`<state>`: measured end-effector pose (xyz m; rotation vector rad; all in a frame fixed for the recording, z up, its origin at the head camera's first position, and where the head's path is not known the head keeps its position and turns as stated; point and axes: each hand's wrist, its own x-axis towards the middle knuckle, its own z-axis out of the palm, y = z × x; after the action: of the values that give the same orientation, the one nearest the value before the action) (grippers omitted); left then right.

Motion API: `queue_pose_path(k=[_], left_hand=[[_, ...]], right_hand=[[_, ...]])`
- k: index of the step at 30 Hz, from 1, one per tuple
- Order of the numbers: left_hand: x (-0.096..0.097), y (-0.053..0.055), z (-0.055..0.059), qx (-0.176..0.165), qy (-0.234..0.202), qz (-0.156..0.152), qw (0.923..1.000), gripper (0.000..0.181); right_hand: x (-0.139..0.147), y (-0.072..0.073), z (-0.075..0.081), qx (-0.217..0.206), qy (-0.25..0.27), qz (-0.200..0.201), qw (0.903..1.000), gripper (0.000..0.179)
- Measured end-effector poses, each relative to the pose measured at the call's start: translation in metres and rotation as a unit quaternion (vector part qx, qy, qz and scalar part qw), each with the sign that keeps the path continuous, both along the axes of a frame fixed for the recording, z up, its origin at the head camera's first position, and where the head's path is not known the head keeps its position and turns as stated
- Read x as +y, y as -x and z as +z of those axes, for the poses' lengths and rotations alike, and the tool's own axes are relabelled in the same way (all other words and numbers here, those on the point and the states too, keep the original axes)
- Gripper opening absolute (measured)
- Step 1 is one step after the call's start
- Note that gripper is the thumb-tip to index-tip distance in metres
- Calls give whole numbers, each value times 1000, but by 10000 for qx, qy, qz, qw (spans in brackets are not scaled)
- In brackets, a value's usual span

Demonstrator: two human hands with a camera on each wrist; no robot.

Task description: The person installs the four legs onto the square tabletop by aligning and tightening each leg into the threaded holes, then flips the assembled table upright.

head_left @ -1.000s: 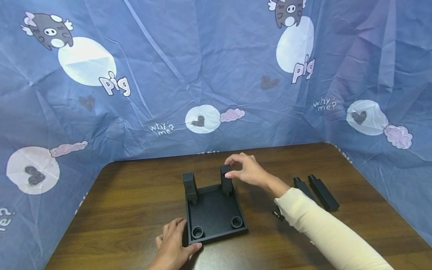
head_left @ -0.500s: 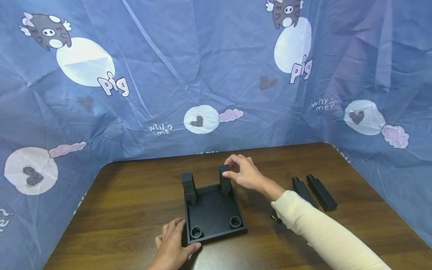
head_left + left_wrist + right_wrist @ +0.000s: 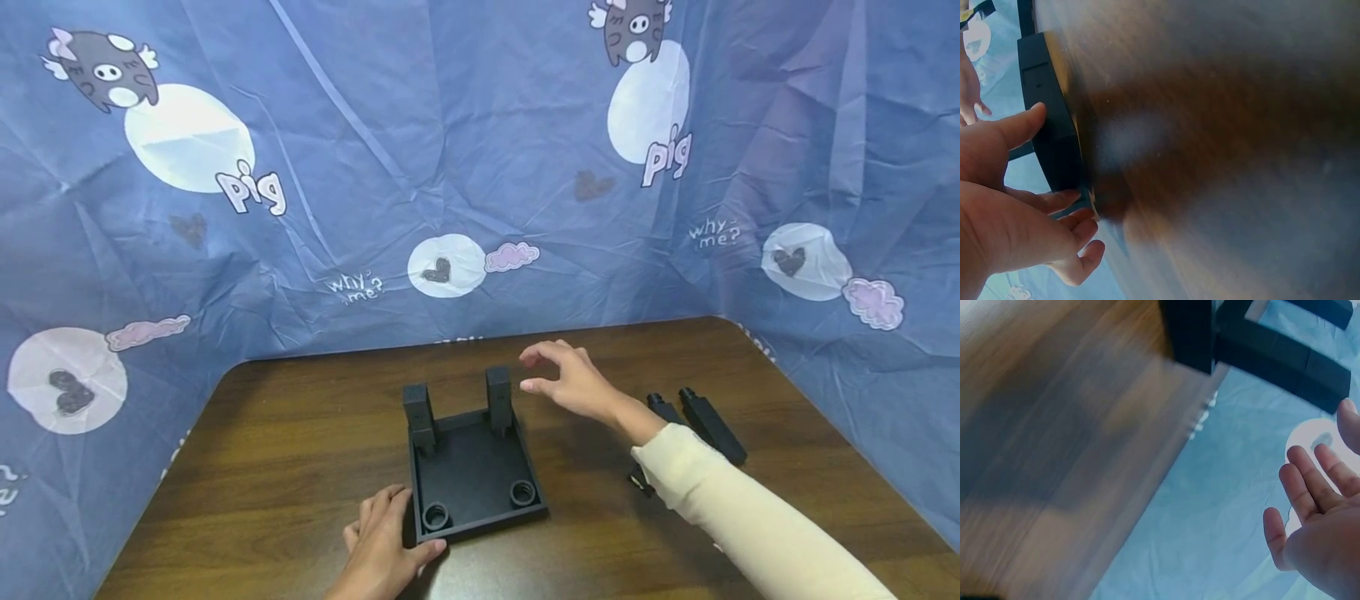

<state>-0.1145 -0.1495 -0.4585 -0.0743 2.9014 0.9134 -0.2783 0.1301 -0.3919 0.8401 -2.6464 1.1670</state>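
Note:
A square black panel with a raised rim lies on the table, like a small table turned upside down. Two square black legs, a left one and a right one, stand upright in its far corners. Its near corners hold round threaded sockets, one on the left and one on the right. My left hand grips the near left corner, thumb at the front edge and fingers along the left side. Just right of the right leg's top, my right hand hovers with fingers apart, holding nothing.
Two loose black legs with threaded ends lie on the right of the table, the outer one in full view and the inner one partly behind my sleeve. A blue printed cloth hangs behind the brown table.
My right hand has let go of the top of the right leg and moved off to the right, fingers spread. The leg stays upright. My left hand keeps its hold on the panel.

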Motion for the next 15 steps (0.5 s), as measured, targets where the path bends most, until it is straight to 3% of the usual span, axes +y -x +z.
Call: queue_pose_path(k=[7,15], left_hand=[[-1,-1,1,37,-55,-8,10000,80],[-1,1,2,-53,23,12,10000,82]], right_hand=[[36,-3,2,-461,-17,-294,9985,30],[58,-9,-10,-527,-140,-339,9979,34]])
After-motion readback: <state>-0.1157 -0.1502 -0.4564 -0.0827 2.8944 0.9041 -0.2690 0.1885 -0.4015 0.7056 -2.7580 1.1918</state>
